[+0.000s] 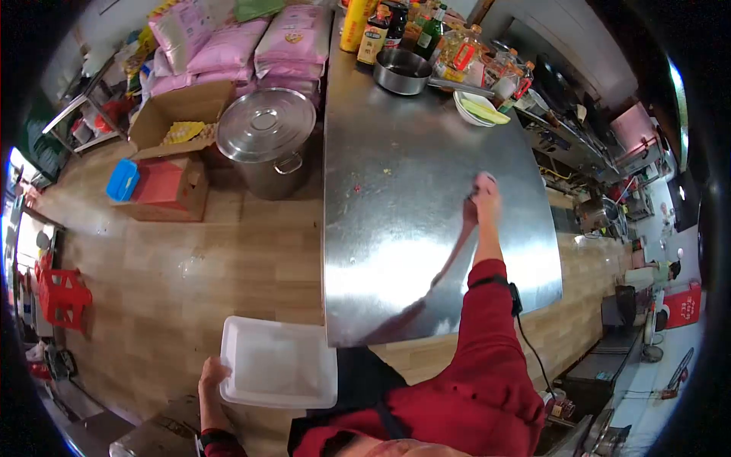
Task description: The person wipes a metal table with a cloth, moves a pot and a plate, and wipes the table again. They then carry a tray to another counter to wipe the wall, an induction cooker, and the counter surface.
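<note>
Low on the left, my left hand (pixel 215 371) grips the near side of a white rectangular plastic tray (pixel 282 358). The tray is held beside the front left corner of the steel table (pixel 396 198), and its inside looks bare. My right arm stretches out over the tabletop, where my right hand (pixel 486 190) is closed low over the metal, its reflection right beside it. What its fingers hold, if anything, I cannot tell. Small scraps of food dot the steel to the left of that hand.
At the table's far end are a metal pot (pixel 402 72), sauce and oil bottles (pixel 373 36), and a bowl (pixel 476 107) with pale green pieces. A lidded stockpot (pixel 266 137), cardboard boxes (pixel 164 186) and pink sacks (pixel 293 38) stand left. A stove counter (pixel 563 141) runs along the right.
</note>
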The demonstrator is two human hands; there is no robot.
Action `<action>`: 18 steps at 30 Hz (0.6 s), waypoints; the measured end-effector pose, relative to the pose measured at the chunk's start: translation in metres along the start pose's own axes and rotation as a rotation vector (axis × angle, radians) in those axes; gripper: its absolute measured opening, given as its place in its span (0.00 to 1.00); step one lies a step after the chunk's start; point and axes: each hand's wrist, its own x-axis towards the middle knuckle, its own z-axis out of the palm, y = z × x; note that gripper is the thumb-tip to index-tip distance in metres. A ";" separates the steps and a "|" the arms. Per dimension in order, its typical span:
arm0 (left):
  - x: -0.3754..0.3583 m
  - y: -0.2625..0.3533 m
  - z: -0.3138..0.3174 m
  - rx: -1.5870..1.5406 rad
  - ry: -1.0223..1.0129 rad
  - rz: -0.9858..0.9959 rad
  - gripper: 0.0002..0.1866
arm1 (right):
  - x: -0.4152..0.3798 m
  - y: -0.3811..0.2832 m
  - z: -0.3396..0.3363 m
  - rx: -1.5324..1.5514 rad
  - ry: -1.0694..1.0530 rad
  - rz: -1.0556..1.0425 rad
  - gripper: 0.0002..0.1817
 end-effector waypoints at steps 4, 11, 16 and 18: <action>0.077 -0.027 0.010 0.135 -0.227 0.027 0.12 | 0.022 -0.087 0.076 -0.052 -0.112 -0.318 0.19; 0.163 0.068 -0.007 0.377 -0.379 0.350 0.18 | -0.086 -0.184 0.093 0.019 -0.316 -0.635 0.27; 0.189 0.142 -0.016 0.526 -0.526 0.439 0.21 | -0.230 -0.250 0.042 0.208 -0.457 -0.700 0.26; 0.193 0.167 -0.018 0.543 -0.553 0.549 0.20 | -0.288 -0.264 0.032 0.212 -0.464 -0.633 0.23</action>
